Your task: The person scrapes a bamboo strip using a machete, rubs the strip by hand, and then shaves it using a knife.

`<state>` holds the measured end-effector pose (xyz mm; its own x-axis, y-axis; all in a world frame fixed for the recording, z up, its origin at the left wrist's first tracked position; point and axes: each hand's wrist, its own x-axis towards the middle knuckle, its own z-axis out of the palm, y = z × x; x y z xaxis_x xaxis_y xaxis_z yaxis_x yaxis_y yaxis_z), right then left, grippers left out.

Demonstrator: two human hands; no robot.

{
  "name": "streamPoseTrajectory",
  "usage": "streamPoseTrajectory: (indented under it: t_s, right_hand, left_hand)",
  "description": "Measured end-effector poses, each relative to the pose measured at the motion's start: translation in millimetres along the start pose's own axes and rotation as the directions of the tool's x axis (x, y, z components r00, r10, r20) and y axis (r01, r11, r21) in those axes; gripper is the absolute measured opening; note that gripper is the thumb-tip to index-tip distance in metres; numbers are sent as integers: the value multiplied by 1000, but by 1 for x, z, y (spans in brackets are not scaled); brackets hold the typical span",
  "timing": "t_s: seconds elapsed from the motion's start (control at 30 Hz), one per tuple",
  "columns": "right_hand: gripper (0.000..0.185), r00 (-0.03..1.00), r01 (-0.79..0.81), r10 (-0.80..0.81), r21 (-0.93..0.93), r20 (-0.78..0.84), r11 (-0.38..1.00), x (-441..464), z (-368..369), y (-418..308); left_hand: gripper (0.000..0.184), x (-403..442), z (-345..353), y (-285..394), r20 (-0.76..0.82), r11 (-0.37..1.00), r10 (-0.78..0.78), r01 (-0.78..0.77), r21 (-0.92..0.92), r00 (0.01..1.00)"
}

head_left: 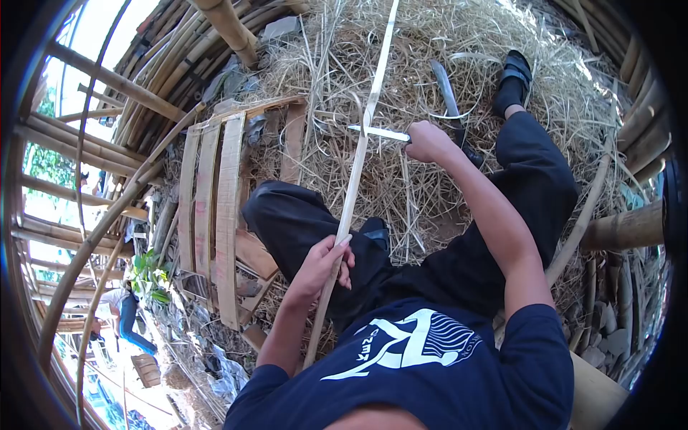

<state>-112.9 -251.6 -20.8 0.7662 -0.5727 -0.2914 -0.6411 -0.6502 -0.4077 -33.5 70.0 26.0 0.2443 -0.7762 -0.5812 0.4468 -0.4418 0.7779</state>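
A long pale bamboo strip (352, 188) runs from beside my body up past the top of the view. My left hand (324, 266) is closed around its lower part, over my left thigh. Out in front, my right hand (428, 142) grips the handle of a knife (383, 133). The knife's blade lies across the strip, and a thin curled shaving (358, 107) stands at the crossing. Most of the knife's handle is hidden in my fist. Beyond my right hand, a larger blade (446, 87) with a dark handle rests on the shavings.
A wooden slatted crate (228, 215) stands to my left. Bamboo shavings (408, 193) cover the ground between my legs and farther out. Bamboo poles (93, 193) form a frame at the left, where a person in blue trousers (130, 326) shows outside. A thick bamboo post (623, 228) is at the right.
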Motion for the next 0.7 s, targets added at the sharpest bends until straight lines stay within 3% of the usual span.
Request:
streamPoseTrajectory:
  t_s: [0.1,0.3,0.47,0.7]
  right_hand:
    - [27,1000,17,-18,-47,-5,999,-12,-15,-14]
    - [24,997,57,-65,-167,-41,984,-21,-36,-36]
    - [26,985,171,-170,-222,26,960,-18,-49,-37]
    - [25,959,282,-279,-283,52,917,-11,-61,-27]
  left_hand:
    - [20,11,1,11,-30,996,59,-57,62,998]
    - [19,29,6,27,-95,1000,24,-24,4,995]
    - [26,44,13,34,-87,963,76,-51,266,993]
    - [34,78,17,36,-177,890,191,-94,447,965]
